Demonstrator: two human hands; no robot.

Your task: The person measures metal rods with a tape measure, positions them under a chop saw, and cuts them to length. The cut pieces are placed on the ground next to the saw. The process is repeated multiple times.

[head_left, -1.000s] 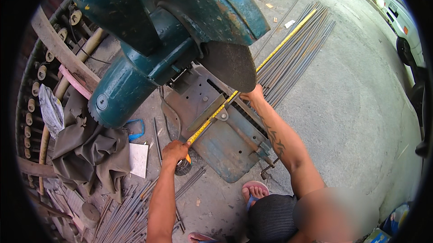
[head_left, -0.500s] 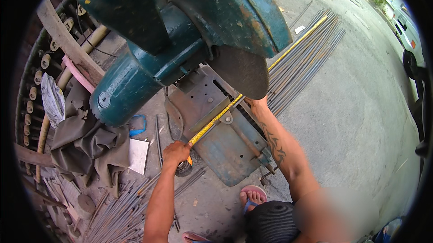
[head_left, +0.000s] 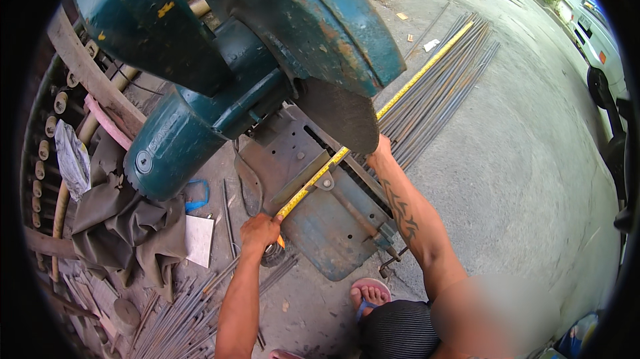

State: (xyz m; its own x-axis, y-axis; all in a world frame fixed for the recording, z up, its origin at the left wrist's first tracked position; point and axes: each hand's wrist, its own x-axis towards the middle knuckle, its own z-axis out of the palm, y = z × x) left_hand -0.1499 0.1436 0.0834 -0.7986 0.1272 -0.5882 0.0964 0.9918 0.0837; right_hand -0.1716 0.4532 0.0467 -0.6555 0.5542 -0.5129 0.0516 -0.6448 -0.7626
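Observation:
A yellow tape measure (head_left: 313, 189) is stretched out across the base of a green cut-off saw (head_left: 257, 79) and on over a bundle of steel rods at the far right. My left hand (head_left: 261, 231) is closed on its near end, with a dark and orange part, perhaps the case, just below the fingers. Beside the saw's dark cutting disc (head_left: 343, 116), my right hand (head_left: 380, 148) reaches in next to the tape. The disc hides most of its fingers, so whatever it grips does not show. The metal base (head_left: 333, 239) has a clamp with a crank handle (head_left: 390, 262).
Long steel rods (head_left: 440, 86) lie on the concrete at the far right; more rods (head_left: 180, 312) lie near left. A brown cloth (head_left: 133, 226), a white tile (head_left: 199, 240) and a blue loop (head_left: 198, 196) are left of the saw. A vehicle (head_left: 597, 46) stands far right.
The view has shifted slightly, so the saw and rods appear a little further left. Both hands stay at nearly the same places on the tape and beside the disc.

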